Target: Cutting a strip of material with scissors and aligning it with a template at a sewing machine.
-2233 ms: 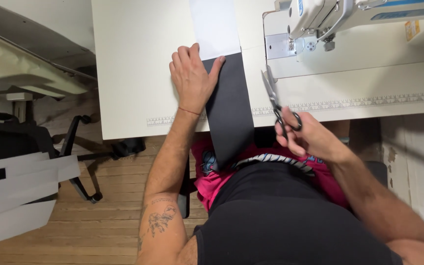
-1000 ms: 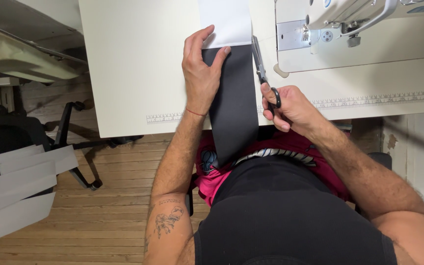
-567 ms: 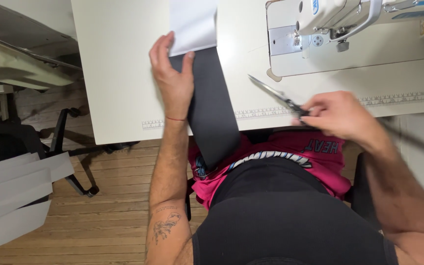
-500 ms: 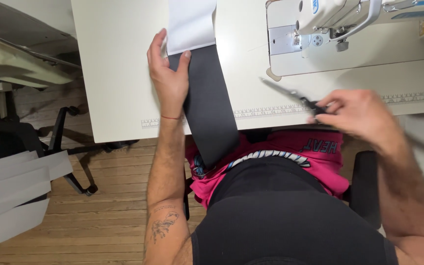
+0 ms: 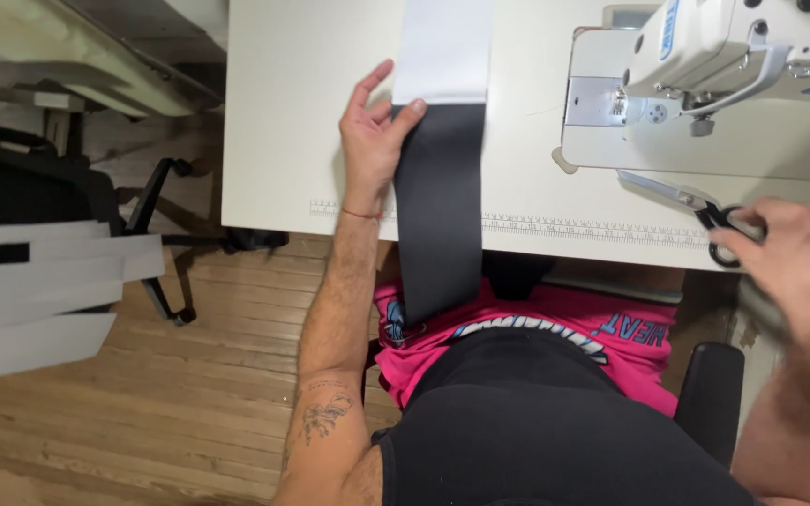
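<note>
Flat left hand point(image 5: 369, 141) pins limp dark strip point(image 5: 439, 201) near table's point(image 5: 283, 112) front edge; right hand point(image 5: 794, 267) grips scissors point(image 5: 682, 200) at right. Strip likely soft, light; hold edges.

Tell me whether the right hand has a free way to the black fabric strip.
Probably yes. The right hand rests by the scissors at the table edge, and bare tabletop lies between it and the black fabric strip; only the left hand sits on the strip's far side.
</note>
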